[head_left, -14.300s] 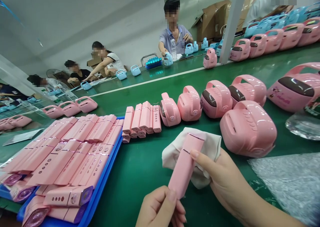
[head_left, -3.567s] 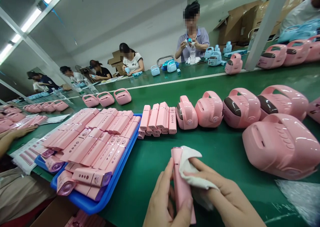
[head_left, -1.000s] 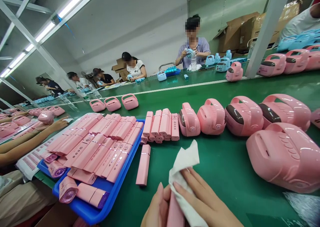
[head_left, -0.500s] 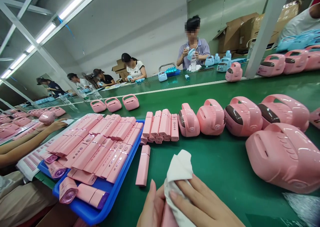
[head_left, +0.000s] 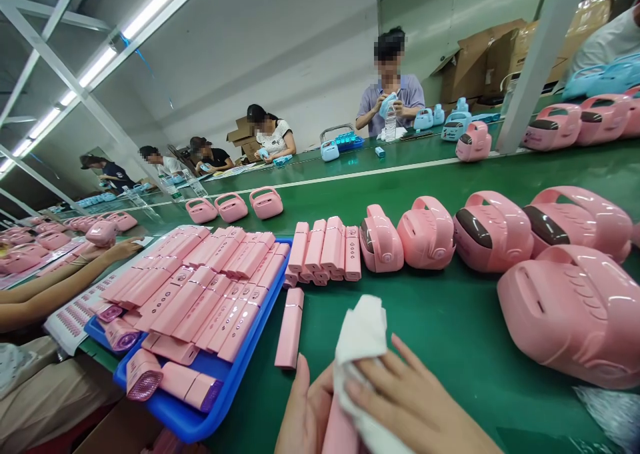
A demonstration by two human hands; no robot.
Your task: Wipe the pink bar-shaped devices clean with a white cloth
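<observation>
At the bottom edge my left hand (head_left: 304, 415) grips a slim pink bar-shaped device (head_left: 340, 434), mostly hidden between my hands. My right hand (head_left: 420, 407) presses a white cloth (head_left: 361, 337) against that device. A second pink bar (head_left: 290, 327) lies loose on the green belt just left of my hands, beside the blue tray (head_left: 200, 421). The tray is heaped with several more pink bars (head_left: 200, 291).
A short row of pink bars (head_left: 325, 249) stands behind the loose one. Large pink handled housings (head_left: 575, 314) line the right side. A co-worker's arm (head_left: 60, 277) reaches in at the left. Several people sit across the belt. Bubble wrap (head_left: 615, 414) lies at bottom right.
My hands and the held bar have stayed low at the frame's bottom while the cloth shifted slightly over it. The view panned a little; the loose bar has not moved.
</observation>
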